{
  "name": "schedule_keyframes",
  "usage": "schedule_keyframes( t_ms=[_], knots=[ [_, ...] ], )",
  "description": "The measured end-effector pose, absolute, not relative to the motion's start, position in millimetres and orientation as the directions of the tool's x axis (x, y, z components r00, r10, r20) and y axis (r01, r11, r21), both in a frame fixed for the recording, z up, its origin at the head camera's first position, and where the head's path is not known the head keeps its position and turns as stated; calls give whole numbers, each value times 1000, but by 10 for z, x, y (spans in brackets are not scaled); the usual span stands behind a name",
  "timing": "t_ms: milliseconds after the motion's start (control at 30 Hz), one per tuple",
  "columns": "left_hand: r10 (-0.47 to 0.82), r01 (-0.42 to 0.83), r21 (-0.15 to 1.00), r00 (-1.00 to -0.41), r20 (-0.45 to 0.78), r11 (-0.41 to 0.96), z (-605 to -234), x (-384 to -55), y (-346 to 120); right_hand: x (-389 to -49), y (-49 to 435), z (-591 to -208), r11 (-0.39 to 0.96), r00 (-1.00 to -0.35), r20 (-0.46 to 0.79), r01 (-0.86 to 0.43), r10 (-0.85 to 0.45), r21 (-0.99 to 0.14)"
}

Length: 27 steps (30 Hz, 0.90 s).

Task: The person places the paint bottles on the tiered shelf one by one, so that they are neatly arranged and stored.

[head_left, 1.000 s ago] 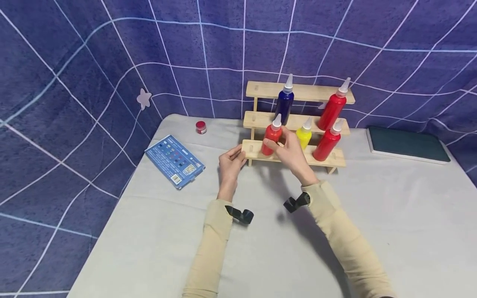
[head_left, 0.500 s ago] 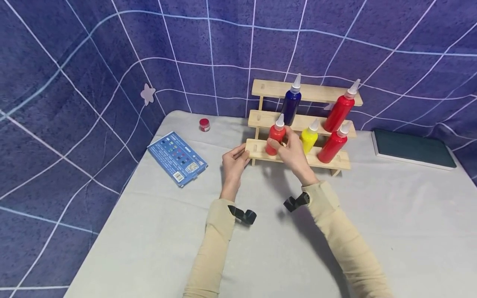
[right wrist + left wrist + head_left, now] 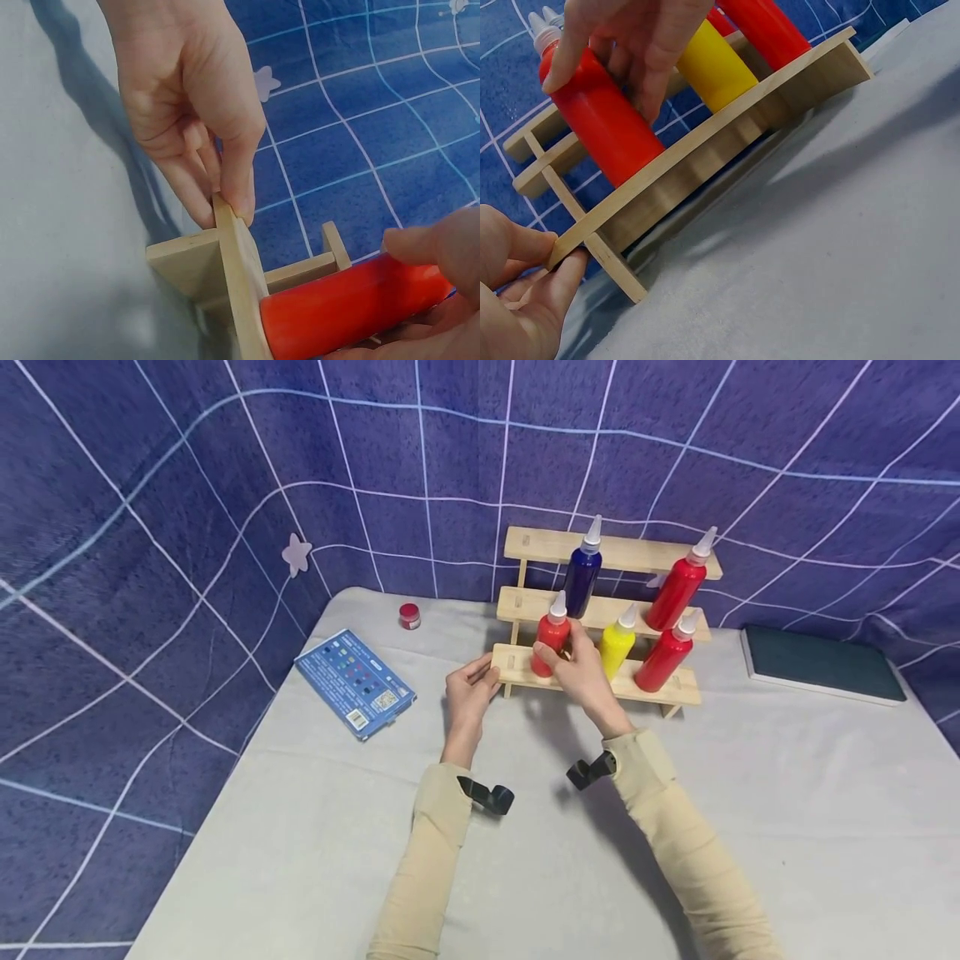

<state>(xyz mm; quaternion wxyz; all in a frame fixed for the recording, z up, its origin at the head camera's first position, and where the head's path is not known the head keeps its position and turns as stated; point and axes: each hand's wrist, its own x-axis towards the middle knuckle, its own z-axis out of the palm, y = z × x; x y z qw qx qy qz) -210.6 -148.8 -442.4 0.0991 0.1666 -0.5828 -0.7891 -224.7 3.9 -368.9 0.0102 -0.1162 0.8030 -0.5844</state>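
A three-tier wooden rack (image 3: pixel 637 691) stands on the table against the patterned cloth. My left hand (image 3: pixel 468 697) pinches the left end of its lowest shelf between thumb and fingers, plain in the left wrist view. On that same shelf stands a red squeeze bottle (image 3: pixel 551 639) with a white pointed cap, and my right hand (image 3: pixel 583 672) grips it around the upper body. The bottle's base meets the shelf in the right wrist view (image 3: pixel 322 319). To its right on the lowest shelf are a yellow bottle (image 3: pixel 617 647) and another red bottle (image 3: pixel 666 658).
A dark blue bottle (image 3: pixel 582 578) and a taller red bottle (image 3: pixel 677 592) stand on the middle shelf. Left of the rack lie a blue printed box (image 3: pixel 356 683) and a small red-lidded jar (image 3: pixel 409 616). A dark green book (image 3: pixel 821 664) lies to the right.
The head view has shifted slightly. Both hands keep their places, the left at the shelf's end and the right on the red bottle.
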Motion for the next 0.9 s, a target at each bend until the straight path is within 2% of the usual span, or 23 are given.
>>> schedule_keyframes(
  t_ms=[167, 333, 433, 667, 767, 900],
  knots=[
    [-350, -31, 951, -926, -143, -308, -4447, -2131, -1476, -2248, 68, -3675, 318, -970, 122, -186, -208, -930],
    [-356, -26, 952, -924, -140, -305, -4453, -2160, -1491, -2252, 78, -3578, 272, -956, 177, -239, -233, -932],
    [-356, -26, 954, -924, -137, -299, -4470, -2181, -1516, -2226, 83, -3488, 239, -947, 210, -268, -242, -933],
    [-364, -12, 956, -923, -123, -292, -4510, -2199, -1586, -2086, 170, -3204, 254, -924, 259, -332, -281, -908],
    [-376, -2, 959, -920, -114, -284, -4517, -2201, -1623, -2018, 246, -3084, 212, -908, 309, -374, -284, -903],
    [-412, -9, 974, -905, -103, -225, -4510, -2204, -1678, -1916, 390, -2948, 154, -887, 404, -441, -222, -884]
  ],
)
